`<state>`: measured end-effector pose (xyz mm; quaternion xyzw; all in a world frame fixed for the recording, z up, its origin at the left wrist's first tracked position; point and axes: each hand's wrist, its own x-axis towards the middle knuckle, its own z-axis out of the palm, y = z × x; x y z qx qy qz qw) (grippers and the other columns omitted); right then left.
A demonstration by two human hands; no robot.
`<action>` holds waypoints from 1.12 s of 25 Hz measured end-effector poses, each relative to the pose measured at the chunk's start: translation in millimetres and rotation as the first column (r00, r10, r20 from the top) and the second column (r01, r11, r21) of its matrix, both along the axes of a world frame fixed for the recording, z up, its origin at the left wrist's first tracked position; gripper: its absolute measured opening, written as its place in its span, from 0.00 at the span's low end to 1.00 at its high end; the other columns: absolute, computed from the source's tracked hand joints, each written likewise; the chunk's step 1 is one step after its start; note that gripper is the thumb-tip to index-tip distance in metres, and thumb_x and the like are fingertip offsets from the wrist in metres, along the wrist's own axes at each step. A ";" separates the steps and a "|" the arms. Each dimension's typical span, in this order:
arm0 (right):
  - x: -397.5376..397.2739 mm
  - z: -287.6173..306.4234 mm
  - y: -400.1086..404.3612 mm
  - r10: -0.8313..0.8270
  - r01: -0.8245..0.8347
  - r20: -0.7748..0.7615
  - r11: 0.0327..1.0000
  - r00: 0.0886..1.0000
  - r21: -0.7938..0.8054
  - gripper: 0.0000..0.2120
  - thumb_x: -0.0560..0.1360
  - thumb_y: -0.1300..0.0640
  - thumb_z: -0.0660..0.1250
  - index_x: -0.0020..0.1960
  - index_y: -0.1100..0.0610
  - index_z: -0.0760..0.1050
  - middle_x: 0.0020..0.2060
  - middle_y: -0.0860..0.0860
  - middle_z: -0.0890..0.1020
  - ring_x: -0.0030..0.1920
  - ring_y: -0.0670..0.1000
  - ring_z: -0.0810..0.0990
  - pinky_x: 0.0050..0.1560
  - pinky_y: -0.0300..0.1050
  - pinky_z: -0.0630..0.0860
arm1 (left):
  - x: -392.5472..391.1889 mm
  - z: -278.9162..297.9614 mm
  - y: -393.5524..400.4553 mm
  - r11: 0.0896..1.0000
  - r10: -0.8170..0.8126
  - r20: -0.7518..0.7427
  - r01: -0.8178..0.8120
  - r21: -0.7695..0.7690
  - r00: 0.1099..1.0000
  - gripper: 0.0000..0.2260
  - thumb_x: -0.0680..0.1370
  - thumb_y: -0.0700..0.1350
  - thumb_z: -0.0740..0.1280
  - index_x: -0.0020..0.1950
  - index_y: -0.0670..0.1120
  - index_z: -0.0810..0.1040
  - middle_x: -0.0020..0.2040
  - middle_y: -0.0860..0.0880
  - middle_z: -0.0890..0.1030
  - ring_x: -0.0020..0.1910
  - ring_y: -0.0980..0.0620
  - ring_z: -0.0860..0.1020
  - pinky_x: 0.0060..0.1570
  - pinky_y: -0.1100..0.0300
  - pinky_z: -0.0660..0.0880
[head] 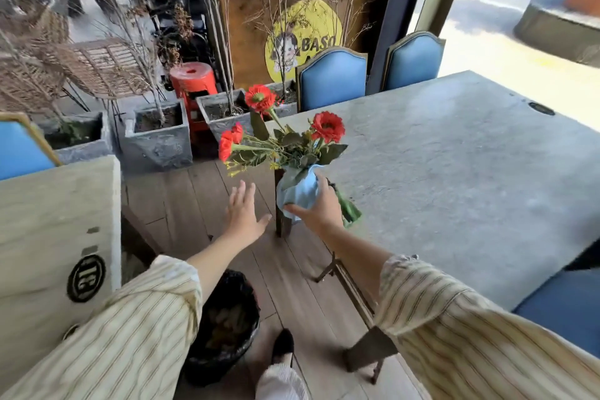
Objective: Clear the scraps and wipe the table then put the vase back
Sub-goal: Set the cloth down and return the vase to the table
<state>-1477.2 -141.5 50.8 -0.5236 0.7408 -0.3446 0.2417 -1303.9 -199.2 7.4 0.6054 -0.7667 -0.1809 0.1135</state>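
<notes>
Pale-blue vase [300, 190] of red flowers [328, 126] is carried at the near corner of the grey stone tabletop [454, 172], gripped by the person's right hand [319, 204], fingers curled round its lower body. It cannot be told whether its base touches the surface. The vase appears wrapped or draped in soft blue folds, and it leans, stems and green leaves fanning toward the floor side; a green stem end juts out beside the wrist. The left hand [243, 211] hovers just beside it, palm spread flat, holding nothing. A one-handed grip so close to the edge could let the top-heavy arrangement tip off the corner onto the wooden floor [201, 204]. A black-lined bin [224, 328] stands below, and the tabletop looks bare.
</notes>
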 end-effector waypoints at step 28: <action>561.4 50.5 321.7 0.597 -0.593 0.149 0.802 0.788 -0.075 0.47 0.61 0.44 0.79 0.72 0.57 0.60 0.64 0.56 0.72 0.64 0.57 0.71 0.59 0.50 0.71 | 609.2 117.8 481.2 0.850 0.515 0.251 -0.526 -0.028 0.819 0.34 0.77 0.55 0.65 0.77 0.51 0.52 0.79 0.52 0.47 0.76 0.46 0.54 0.70 0.44 0.57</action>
